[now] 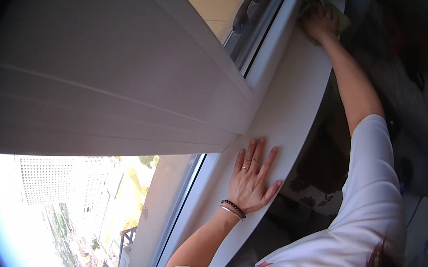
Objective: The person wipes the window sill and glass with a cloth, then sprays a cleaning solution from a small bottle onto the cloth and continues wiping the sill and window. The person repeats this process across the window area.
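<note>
A white window sill (286, 95) runs diagonally up to the right before me. My left hand (250, 177) lies flat on it, palm down, fingers apart and holding nothing. A dark beaded bracelet (233, 204) and a thin metal bangle (230, 212) circle that wrist. With the arm stretched out, my right hand (320, 24) presses on a greenish cloth (343, 21) at the sill's far end. The palm hides much of this cloth, and shadow blurs its outline.
A wide white panel (117, 73) stands between two window openings. The upper window has a dark handle (246, 11) on its frame. Through the lower glass, bright buildings (47, 175) show outside. Below the sill's curved edge is dark floral fabric (311, 197).
</note>
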`<state>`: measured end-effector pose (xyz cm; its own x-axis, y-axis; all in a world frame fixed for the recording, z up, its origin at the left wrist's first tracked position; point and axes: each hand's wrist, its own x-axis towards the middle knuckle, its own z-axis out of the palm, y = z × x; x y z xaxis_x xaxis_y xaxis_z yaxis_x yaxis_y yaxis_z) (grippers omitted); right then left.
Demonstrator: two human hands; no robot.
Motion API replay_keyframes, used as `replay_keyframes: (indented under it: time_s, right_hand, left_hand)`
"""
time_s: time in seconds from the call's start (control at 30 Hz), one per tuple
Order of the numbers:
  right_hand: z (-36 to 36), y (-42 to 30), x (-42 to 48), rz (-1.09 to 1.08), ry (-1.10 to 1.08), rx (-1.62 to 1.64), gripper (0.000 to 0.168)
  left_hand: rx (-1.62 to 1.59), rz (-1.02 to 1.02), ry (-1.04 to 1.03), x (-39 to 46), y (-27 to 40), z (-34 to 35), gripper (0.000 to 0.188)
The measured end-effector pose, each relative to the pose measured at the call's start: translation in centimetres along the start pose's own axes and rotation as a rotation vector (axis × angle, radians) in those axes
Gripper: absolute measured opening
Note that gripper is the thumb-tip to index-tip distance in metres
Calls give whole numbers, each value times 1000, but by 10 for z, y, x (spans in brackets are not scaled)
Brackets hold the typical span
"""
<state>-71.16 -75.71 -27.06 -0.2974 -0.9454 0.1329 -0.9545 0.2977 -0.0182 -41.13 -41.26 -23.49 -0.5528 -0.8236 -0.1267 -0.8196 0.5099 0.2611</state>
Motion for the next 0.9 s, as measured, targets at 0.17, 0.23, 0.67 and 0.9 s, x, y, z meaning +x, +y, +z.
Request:
replay_keyframes:
  time_s: [0.17, 0.23, 0.67, 0.9]
  right_hand:
    - [-6, -29, -89, -109, 68, -134, 71]
    - [-12, -42, -123, -144, 52, -189, 69]
    - [-45, -104, -370, -507, 63, 42, 65]
    - [-86, -138, -527, -994, -54, 70, 67]
  left_hand:
    - [-80, 26, 133, 2, -10, 8, 72]
    - [-123, 54, 208, 3, -11, 7, 69]
    - [-389, 56, 463, -178, 74, 15, 64]
    - [-355, -335, 593, -352, 76, 43, 57]
